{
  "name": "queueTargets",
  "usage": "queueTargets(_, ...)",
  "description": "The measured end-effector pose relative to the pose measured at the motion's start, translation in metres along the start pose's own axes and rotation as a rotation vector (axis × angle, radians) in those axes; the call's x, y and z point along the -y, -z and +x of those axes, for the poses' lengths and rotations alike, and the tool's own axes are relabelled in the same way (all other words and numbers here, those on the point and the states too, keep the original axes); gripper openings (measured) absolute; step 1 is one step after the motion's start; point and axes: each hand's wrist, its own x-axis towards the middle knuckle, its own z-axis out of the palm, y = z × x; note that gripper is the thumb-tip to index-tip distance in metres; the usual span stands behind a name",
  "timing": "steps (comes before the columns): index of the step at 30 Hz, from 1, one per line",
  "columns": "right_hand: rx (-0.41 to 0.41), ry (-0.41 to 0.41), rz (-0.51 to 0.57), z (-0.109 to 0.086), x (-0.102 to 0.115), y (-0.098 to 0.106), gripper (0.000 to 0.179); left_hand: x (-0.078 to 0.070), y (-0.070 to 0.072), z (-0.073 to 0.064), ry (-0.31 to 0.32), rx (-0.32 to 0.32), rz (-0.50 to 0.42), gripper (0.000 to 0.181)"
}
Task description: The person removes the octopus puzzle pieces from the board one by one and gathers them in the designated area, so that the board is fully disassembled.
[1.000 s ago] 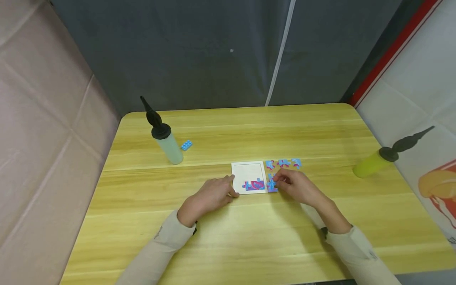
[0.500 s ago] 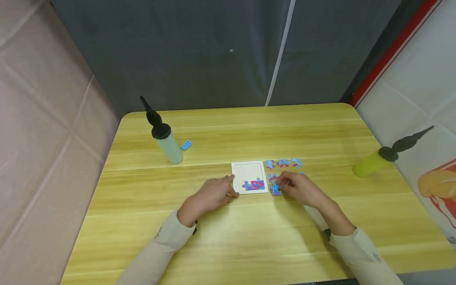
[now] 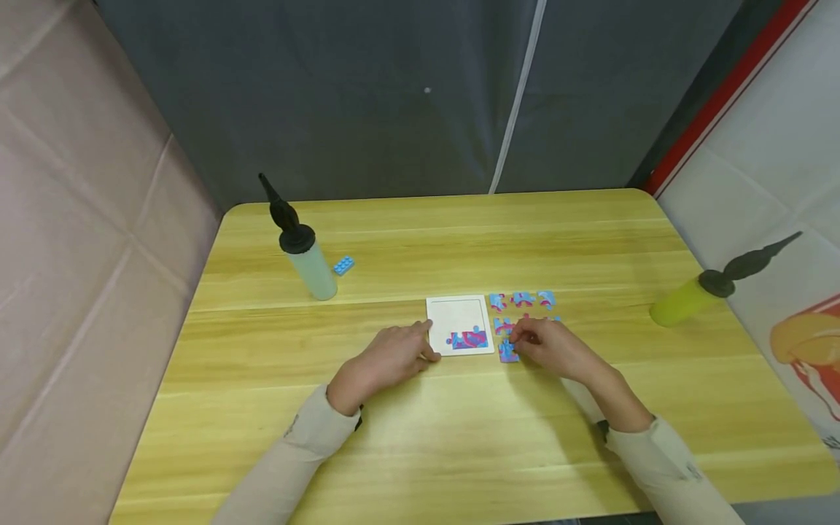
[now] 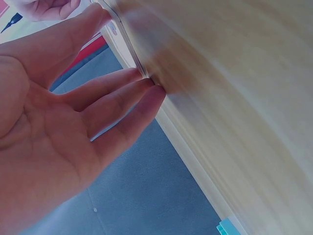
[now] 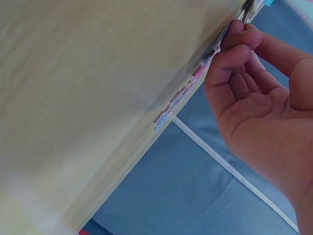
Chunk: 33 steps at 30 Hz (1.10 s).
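A white square puzzle tray lies on the table, with joined pink and blue puzzle pieces in its lower right corner. My left hand touches the tray's left edge and front corner with thumb and fingertips; its fingers look fairly straight in the left wrist view. Just right of the tray, my right hand pinches a blue and purple puzzle piece between thumb and forefinger, low over the table. The other fingers curl in toward the palm. Another loose piece lies just beyond the pinched one.
Several loose puzzle pieces lie in rows right of the tray, partly hidden by my right hand. A pale green bottle and a blue toy brick stand at back left. A yellow-green bottle is at the right edge.
The right hand has shifted slightly right and toward me with the puzzle piece, away from the tray's right edge. The left hand stays at the tray.
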Motion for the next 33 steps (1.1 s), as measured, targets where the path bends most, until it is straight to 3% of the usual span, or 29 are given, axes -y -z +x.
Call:
queueTargets(15,-0.005,0.014,-0.003,0.001,-0.001,-0.001,0.006,0.000,-0.001,0.001,-0.004,-0.006,0.008,0.021)
queueTargets(28,0.012,0.067,-0.074,0.029,0.039,-0.014,0.012,0.002,-0.002,0.001,-0.028,-0.034,0.013,0.020)
queueTargets(33,0.048,0.038,-0.126,0.039,0.053,-0.017,0.013,0.001,-0.001,0.001,-0.020,-0.027,0.013,0.021)
